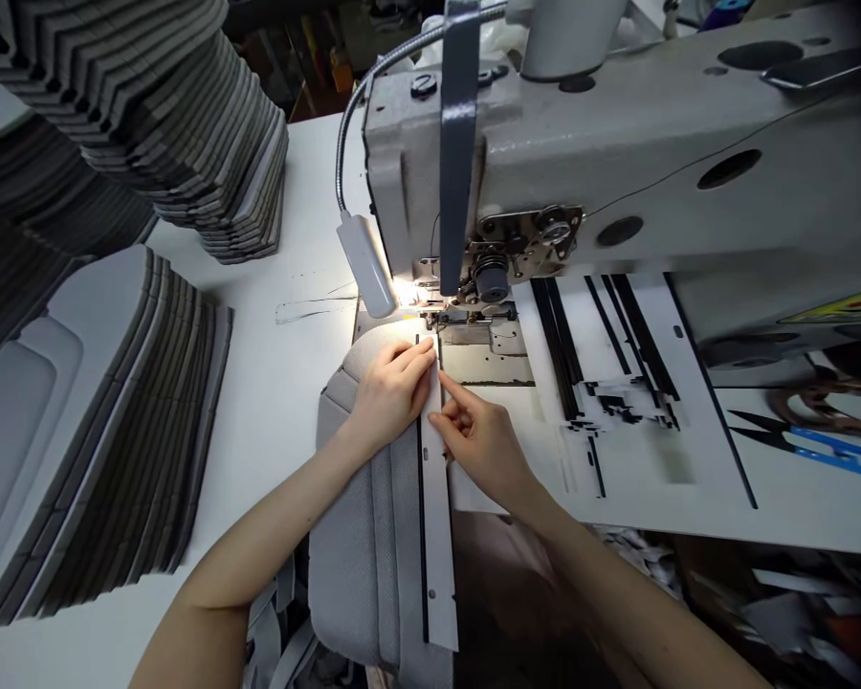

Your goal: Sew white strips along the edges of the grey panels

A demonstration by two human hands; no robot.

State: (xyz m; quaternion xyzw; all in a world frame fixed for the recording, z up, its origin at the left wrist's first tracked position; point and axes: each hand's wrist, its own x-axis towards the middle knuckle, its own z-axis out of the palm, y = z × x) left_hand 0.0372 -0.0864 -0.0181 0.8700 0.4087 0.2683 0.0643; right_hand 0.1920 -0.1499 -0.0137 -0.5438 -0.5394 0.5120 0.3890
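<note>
A grey padded fabric panel (351, 574) lies under the sewing machine's needle area and hangs over the table's front edge. Along its right side runs a long white strip (437, 536) with a black edge and small holes. My left hand (394, 388) rests on the panel and strip, fingers together, pressing them down just in front of the presser foot. On the right, my right hand (480, 435) pinches the strip's right edge between thumb and fingers. The sewing machine (416, 172) stands over the work, and a small lamp (367, 263) lights the needle.
Tall stacks of grey panels (251, 182) and more panels (179, 411) stand on the left. White sheets with black strips (638, 335) lie right of the needle plate. Blue-handled scissors (832, 448) are at the far right. Scraps (782, 612) fill the space below the table.
</note>
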